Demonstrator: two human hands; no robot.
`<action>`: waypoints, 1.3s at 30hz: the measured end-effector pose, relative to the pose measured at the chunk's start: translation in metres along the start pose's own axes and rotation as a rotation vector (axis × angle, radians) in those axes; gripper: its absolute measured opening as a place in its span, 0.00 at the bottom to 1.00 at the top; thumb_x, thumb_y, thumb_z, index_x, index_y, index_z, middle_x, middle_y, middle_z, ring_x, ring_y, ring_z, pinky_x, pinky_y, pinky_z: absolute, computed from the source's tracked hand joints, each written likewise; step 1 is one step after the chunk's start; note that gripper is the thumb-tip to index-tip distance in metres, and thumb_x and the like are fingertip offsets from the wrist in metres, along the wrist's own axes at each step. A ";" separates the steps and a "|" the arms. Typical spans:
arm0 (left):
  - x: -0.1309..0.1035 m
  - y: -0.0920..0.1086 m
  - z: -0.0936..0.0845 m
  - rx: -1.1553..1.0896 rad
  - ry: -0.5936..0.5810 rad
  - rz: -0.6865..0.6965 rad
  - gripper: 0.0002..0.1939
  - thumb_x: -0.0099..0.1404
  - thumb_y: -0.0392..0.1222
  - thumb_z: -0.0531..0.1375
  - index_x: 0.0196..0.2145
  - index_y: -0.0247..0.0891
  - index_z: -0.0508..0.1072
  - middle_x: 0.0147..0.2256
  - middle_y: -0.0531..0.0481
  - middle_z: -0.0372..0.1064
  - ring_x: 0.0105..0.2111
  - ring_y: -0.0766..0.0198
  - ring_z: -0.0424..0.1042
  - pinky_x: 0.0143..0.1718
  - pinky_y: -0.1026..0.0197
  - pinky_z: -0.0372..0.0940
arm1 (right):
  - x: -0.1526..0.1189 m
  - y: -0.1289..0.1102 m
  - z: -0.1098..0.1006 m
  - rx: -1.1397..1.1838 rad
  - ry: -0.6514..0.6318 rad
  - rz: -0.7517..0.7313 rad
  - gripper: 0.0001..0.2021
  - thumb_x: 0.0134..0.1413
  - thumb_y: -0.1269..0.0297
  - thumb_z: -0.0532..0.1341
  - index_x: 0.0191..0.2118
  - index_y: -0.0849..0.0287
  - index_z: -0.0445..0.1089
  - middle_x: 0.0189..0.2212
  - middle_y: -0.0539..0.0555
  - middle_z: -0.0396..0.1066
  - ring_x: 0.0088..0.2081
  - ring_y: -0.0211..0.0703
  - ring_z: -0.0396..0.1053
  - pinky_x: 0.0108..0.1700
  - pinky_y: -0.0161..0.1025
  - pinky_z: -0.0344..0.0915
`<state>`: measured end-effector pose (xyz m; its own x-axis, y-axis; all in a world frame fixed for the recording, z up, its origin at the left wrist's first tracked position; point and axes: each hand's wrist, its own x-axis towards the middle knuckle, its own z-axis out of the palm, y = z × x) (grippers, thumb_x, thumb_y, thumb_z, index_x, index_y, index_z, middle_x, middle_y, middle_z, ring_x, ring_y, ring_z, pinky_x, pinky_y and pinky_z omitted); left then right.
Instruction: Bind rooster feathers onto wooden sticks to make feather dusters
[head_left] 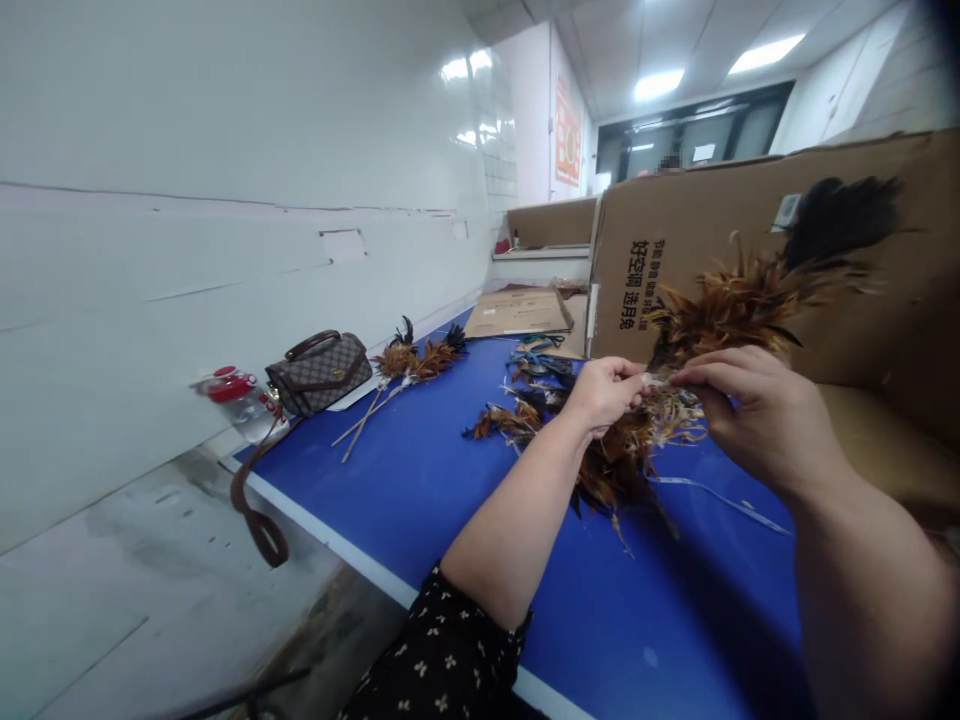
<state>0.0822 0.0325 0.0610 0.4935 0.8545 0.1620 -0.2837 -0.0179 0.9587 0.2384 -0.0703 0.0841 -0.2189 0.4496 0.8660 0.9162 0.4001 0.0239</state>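
Observation:
Over the blue table, my left hand (609,395) is closed, its thumb and fingers pinching the pale lower end of a feather bunch (739,305). Brown feathers fan up from there, with a broad black plume at the top right. My right hand (757,405) pinches at the same pale end, fingertips almost meeting the left ones; whatever small thing lies between them is too small to make out. Beneath both hands spreads a pile of loose brown and black feathers (611,455). A thin pale blue strip (720,495) trails from the pile to the right.
Two finished-looking feather sticks (420,360) lie crossed at the far left of the blue table (420,490). Beside them are a checked handbag (322,370) and a red-lidded bottle (244,400). A large cardboard box (622,220) stands behind; flat cardboard (517,312) lies farther back.

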 end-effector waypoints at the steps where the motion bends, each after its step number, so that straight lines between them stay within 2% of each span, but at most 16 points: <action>1: 0.000 0.000 0.001 0.010 -0.008 -0.002 0.08 0.68 0.28 0.67 0.31 0.32 0.74 0.23 0.54 0.71 0.19 0.75 0.64 0.23 0.69 0.56 | 0.000 0.001 0.001 0.004 -0.016 -0.016 0.13 0.65 0.74 0.59 0.38 0.56 0.82 0.40 0.56 0.83 0.42 0.48 0.77 0.46 0.44 0.74; 9: -0.002 0.002 0.006 0.025 -0.051 -0.053 0.09 0.68 0.26 0.66 0.30 0.33 0.73 0.22 0.55 0.69 0.18 0.75 0.63 0.22 0.70 0.56 | -0.002 0.008 0.003 -0.023 -0.097 -0.090 0.17 0.54 0.82 0.58 0.36 0.55 0.82 0.38 0.54 0.85 0.39 0.47 0.76 0.43 0.43 0.73; 15: -0.003 -0.003 0.010 -0.048 -0.091 -0.060 0.11 0.65 0.33 0.71 0.30 0.33 0.72 0.22 0.56 0.67 0.18 0.75 0.64 0.21 0.70 0.56 | -0.008 0.010 0.012 -0.101 -0.123 -0.044 0.15 0.60 0.79 0.59 0.39 0.58 0.82 0.39 0.57 0.83 0.41 0.50 0.71 0.42 0.43 0.70; 19: -0.003 -0.007 0.013 -0.148 -0.055 -0.075 0.15 0.64 0.37 0.73 0.30 0.36 0.68 0.21 0.58 0.63 0.17 0.75 0.59 0.19 0.70 0.50 | -0.008 0.006 0.018 -0.144 -0.123 -0.041 0.14 0.64 0.77 0.58 0.40 0.60 0.82 0.40 0.60 0.82 0.42 0.52 0.71 0.45 0.45 0.69; 22: -0.001 -0.006 0.014 -0.217 -0.011 -0.066 0.16 0.65 0.34 0.71 0.32 0.38 0.65 0.20 0.59 0.62 0.16 0.75 0.57 0.19 0.71 0.48 | -0.004 0.001 0.018 -0.129 -0.012 -0.022 0.11 0.67 0.72 0.60 0.45 0.60 0.81 0.45 0.61 0.82 0.45 0.53 0.74 0.49 0.47 0.71; 26: 0.004 -0.003 0.010 -0.236 0.087 -0.047 0.16 0.64 0.33 0.71 0.34 0.38 0.64 0.23 0.58 0.65 0.16 0.75 0.58 0.20 0.71 0.49 | -0.001 -0.002 0.006 -0.183 0.233 0.079 0.13 0.63 0.64 0.67 0.52 0.56 0.80 0.54 0.63 0.80 0.54 0.59 0.77 0.60 0.56 0.69; 28: 0.008 -0.001 0.007 -0.258 0.122 -0.024 0.14 0.66 0.32 0.68 0.35 0.39 0.64 0.22 0.57 0.66 0.16 0.75 0.58 0.20 0.70 0.48 | -0.002 -0.002 0.000 -0.221 0.391 0.158 0.11 0.62 0.63 0.68 0.49 0.56 0.81 0.50 0.63 0.81 0.53 0.61 0.78 0.61 0.57 0.69; 30: 0.010 0.000 0.003 -0.301 0.128 0.011 0.12 0.67 0.31 0.66 0.36 0.39 0.64 0.22 0.57 0.65 0.16 0.75 0.57 0.21 0.70 0.47 | -0.004 -0.003 -0.003 -0.179 0.465 0.263 0.07 0.63 0.61 0.66 0.41 0.57 0.80 0.40 0.61 0.82 0.44 0.56 0.79 0.53 0.51 0.72; 31: 0.011 0.000 0.002 -0.322 0.128 0.029 0.12 0.67 0.31 0.65 0.36 0.39 0.64 0.22 0.57 0.65 0.16 0.75 0.57 0.21 0.70 0.47 | -0.005 -0.005 -0.003 -0.118 0.437 0.328 0.08 0.64 0.60 0.65 0.37 0.57 0.79 0.34 0.58 0.80 0.38 0.52 0.78 0.46 0.47 0.72; 33: 0.012 -0.001 0.002 -0.359 0.129 0.065 0.13 0.65 0.33 0.67 0.36 0.39 0.64 0.22 0.57 0.66 0.17 0.75 0.58 0.21 0.69 0.48 | -0.007 -0.009 0.002 0.042 0.296 0.455 0.12 0.63 0.56 0.65 0.32 0.56 0.78 0.26 0.54 0.77 0.30 0.46 0.74 0.36 0.41 0.68; 36: 0.012 -0.004 0.005 -0.378 0.131 0.134 0.18 0.62 0.41 0.72 0.36 0.39 0.64 0.23 0.58 0.66 0.18 0.74 0.58 0.22 0.68 0.49 | -0.008 -0.015 0.018 0.248 0.109 0.580 0.16 0.58 0.49 0.66 0.32 0.57 0.80 0.26 0.53 0.77 0.27 0.43 0.71 0.33 0.40 0.66; 39: 0.011 -0.008 0.010 -0.335 0.145 0.222 0.21 0.59 0.48 0.75 0.36 0.37 0.67 0.24 0.58 0.66 0.20 0.74 0.60 0.25 0.67 0.52 | -0.010 -0.016 0.033 0.384 0.029 0.677 0.20 0.58 0.43 0.67 0.37 0.57 0.82 0.27 0.52 0.78 0.25 0.41 0.68 0.29 0.39 0.62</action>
<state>0.0981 0.0366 0.0571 0.2766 0.9133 0.2988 -0.6336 -0.0604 0.7713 0.2152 -0.0546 0.0584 0.3604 0.6758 0.6430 0.6656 0.2967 -0.6848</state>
